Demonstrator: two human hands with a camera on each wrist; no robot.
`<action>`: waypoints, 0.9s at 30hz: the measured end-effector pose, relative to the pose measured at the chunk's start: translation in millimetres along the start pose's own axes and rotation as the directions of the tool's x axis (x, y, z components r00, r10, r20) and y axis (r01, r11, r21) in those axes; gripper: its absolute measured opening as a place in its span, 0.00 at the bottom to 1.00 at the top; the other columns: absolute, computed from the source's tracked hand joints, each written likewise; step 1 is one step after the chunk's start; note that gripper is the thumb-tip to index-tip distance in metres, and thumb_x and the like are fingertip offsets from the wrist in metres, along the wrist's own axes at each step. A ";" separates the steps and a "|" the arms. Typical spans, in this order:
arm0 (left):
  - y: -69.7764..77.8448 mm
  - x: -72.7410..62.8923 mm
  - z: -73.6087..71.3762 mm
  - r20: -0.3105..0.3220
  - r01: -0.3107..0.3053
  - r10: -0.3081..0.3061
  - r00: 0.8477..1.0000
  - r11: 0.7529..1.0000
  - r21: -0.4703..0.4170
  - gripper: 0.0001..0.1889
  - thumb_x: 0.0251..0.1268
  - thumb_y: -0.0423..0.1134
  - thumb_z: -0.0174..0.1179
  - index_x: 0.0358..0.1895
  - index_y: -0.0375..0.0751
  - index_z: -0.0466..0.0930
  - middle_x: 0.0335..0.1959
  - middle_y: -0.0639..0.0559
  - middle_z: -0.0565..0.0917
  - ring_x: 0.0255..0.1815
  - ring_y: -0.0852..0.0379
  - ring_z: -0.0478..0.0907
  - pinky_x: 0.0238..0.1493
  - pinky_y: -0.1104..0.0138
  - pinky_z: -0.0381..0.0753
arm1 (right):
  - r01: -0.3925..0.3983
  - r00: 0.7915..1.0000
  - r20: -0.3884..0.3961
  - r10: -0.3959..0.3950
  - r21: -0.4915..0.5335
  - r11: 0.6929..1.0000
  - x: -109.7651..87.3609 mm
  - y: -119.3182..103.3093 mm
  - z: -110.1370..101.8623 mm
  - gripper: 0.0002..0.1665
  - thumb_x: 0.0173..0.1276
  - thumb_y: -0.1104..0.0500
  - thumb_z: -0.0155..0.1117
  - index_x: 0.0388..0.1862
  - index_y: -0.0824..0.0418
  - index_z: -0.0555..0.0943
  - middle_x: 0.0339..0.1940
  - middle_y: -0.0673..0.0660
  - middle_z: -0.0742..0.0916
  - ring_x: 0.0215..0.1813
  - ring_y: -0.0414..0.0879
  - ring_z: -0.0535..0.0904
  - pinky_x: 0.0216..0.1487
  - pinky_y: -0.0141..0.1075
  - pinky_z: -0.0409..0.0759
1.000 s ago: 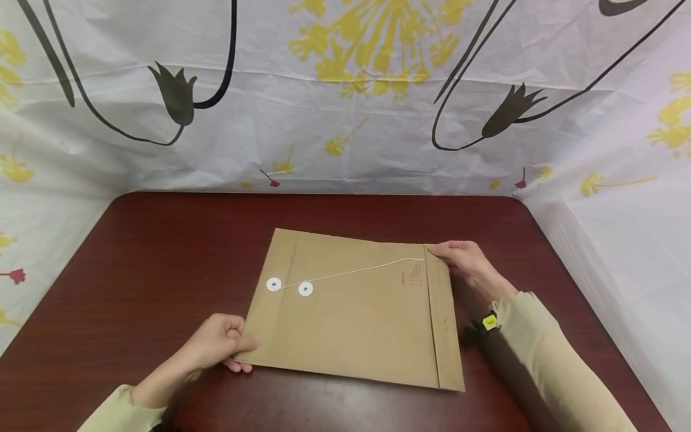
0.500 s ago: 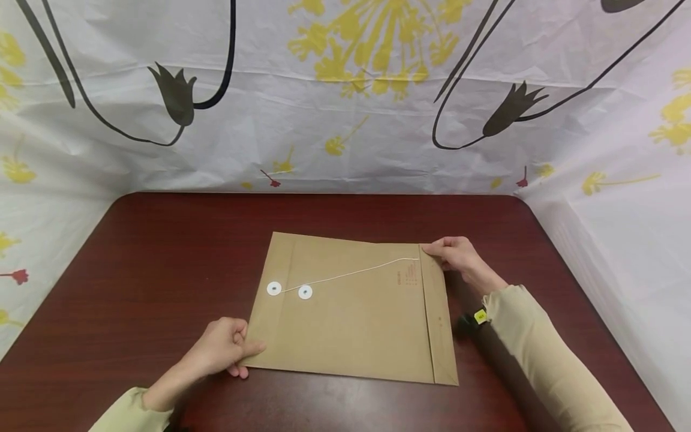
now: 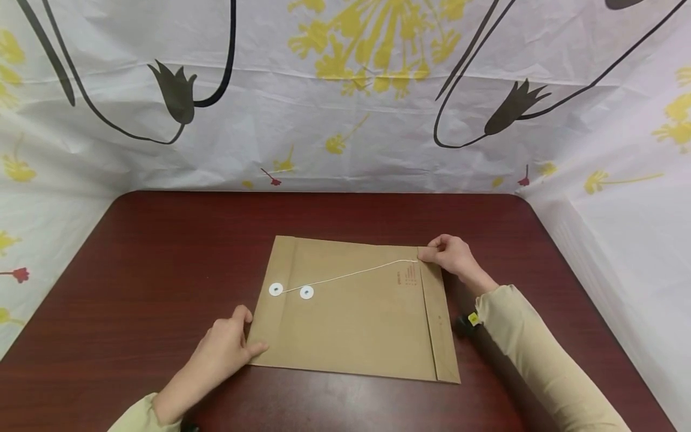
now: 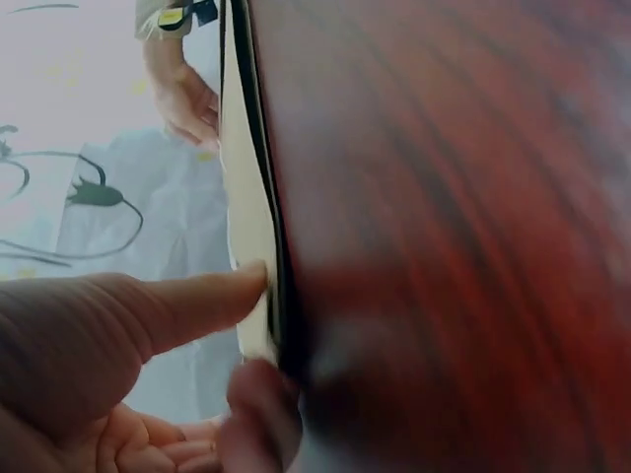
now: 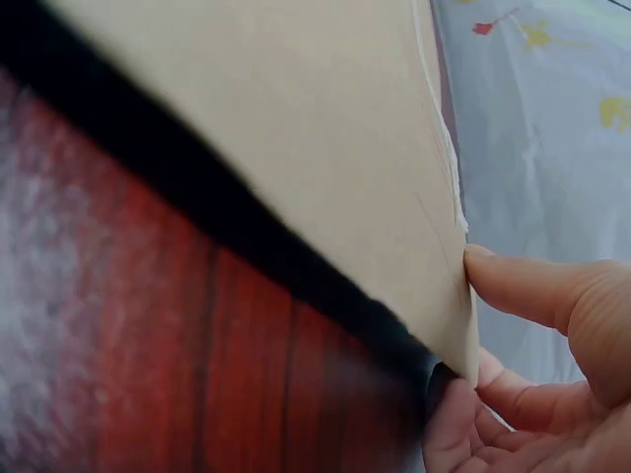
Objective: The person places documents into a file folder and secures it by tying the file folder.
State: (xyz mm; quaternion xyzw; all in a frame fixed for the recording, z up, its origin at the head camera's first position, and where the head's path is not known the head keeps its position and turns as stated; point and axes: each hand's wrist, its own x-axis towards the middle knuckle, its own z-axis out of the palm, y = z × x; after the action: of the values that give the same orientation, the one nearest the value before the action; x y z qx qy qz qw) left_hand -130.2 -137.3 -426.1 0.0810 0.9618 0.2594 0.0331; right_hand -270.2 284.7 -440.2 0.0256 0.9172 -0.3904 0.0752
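Note:
A brown kraft paper envelope [image 3: 351, 324] lies in front of me on the dark red table. Two white button discs [image 3: 306, 292] sit near its left side, and a thin white string [image 3: 351, 276] runs from them toward the upper right. My left hand [image 3: 218, 347] pinches the near left corner, its thumb on top; the left wrist view shows a fingertip [image 4: 258, 414] below the edge. At the far right corner my right hand [image 3: 452, 257] pinches the flap, thumb [image 5: 523, 288] on the upper face and fingers beneath. A dark gap shows under the envelope in the right wrist view.
The table [image 3: 162, 264] has rounded far corners. White sheeting [image 3: 345, 162] printed with flowers hangs behind it and along both sides. A dark device with a yellow tag [image 3: 473, 318] is at the right wrist.
The envelope has shifted and turned slightly, its far edge nearer me. My right hand has moved a little left with it, and the left hand's index finger now reaches farther along the left edge.

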 end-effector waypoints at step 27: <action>6.4 -10.4 9.0 -0.028 -0.563 0.596 0.802 0.771 0.299 0.11 0.46 0.25 0.66 0.36 0.35 0.83 0.41 0.45 0.80 0.43 0.50 0.76 0.34 0.64 0.81 | 0.635 0.771 0.256 -0.583 -0.381 0.672 -13.3 -94.1 46.6 0.07 0.54 0.66 0.70 0.33 0.63 0.82 0.31 0.56 0.86 0.36 0.50 0.83 0.35 0.41 0.80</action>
State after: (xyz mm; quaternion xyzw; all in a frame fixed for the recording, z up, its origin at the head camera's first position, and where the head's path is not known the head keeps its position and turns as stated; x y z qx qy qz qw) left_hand -118.2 -129.2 -430.4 0.3617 0.9163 0.1247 -0.1185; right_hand -261.5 186.0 -402.9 -0.3218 0.9310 -0.1722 -0.0038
